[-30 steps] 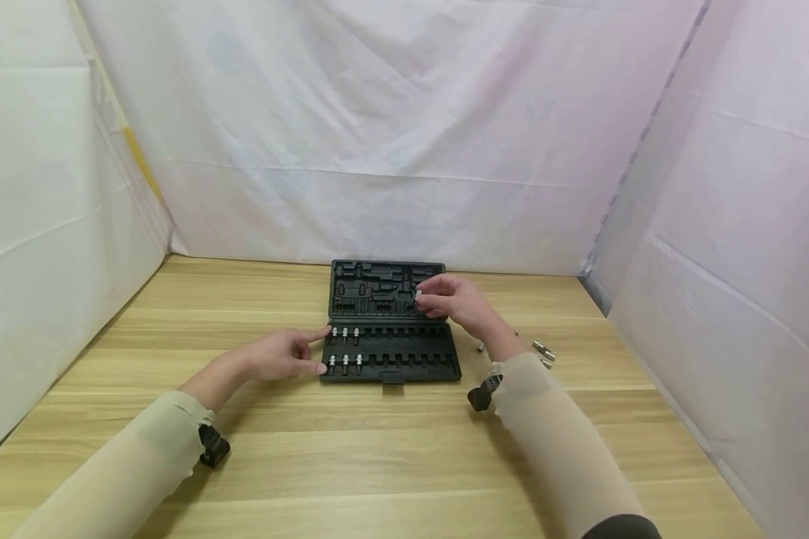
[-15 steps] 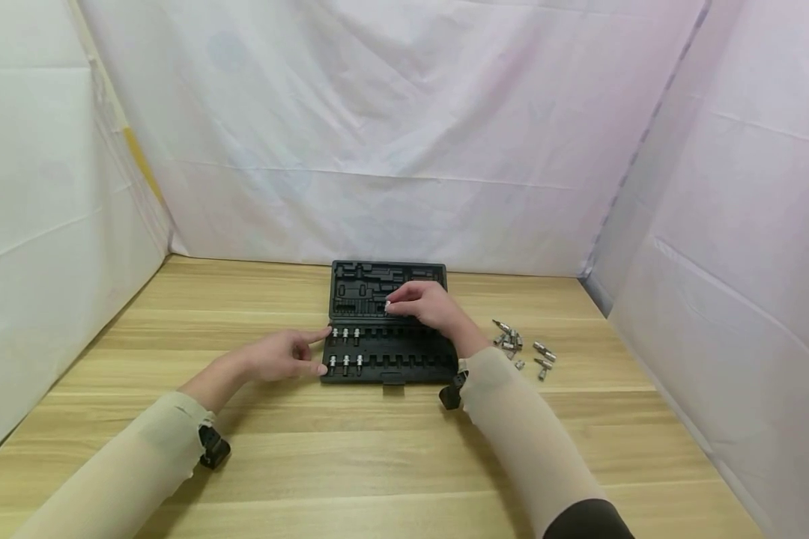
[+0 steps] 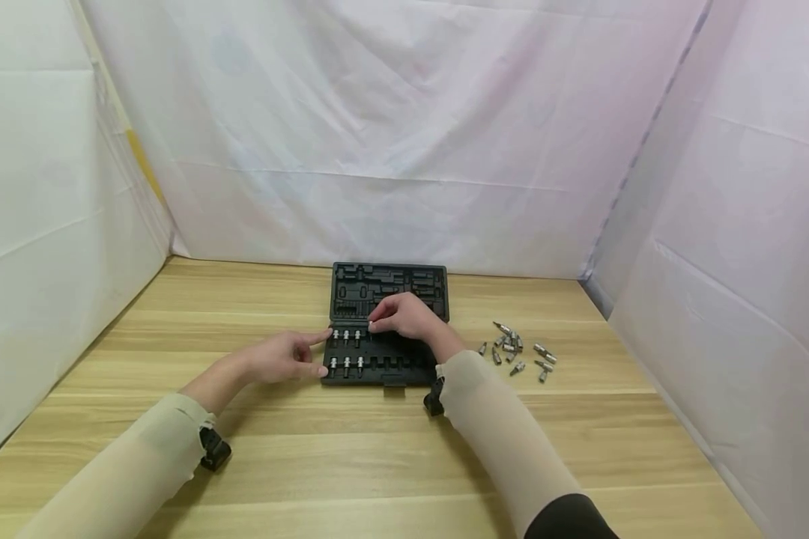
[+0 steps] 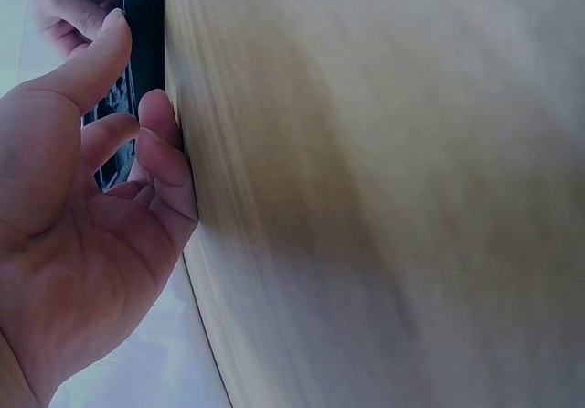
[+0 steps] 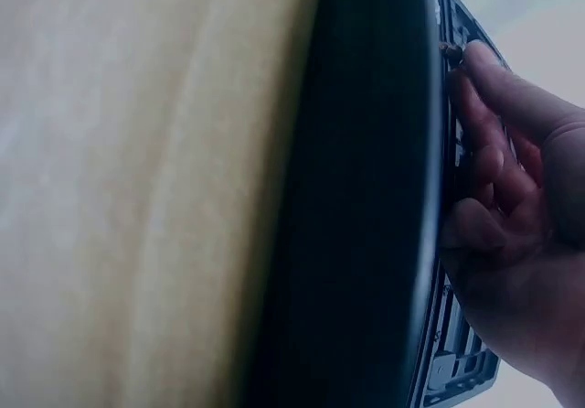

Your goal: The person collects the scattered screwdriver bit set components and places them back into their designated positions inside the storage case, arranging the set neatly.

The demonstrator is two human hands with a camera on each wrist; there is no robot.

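A black socket case (image 3: 394,345) lies unfolded on the wooden table, its moulded lid (image 3: 351,292) at the back. Two short rows of silver bit sockets, upper (image 3: 347,337) and lower (image 3: 347,364), fill the slots at its left. My right hand (image 3: 411,317) pinches another bit socket (image 3: 371,327) between thumb and fingertips, over the upper row just right of the seated ones. Its tip is hard to make out. At the case's left side, my left hand (image 3: 278,356) touches the edge with thumb and index finger spread; its other fingers (image 4: 169,166) bend loosely.
Several loose bit sockets (image 3: 508,341) lie scattered on the table (image 3: 297,457) to the right of the case. White sheeting (image 3: 377,187) hangs behind and at both sides. A camera (image 3: 213,449) is strapped to each wrist.
The right hand has moved left and down toward the case's upper row, carrying the bit socket. The left hand has stayed at the case's left edge.
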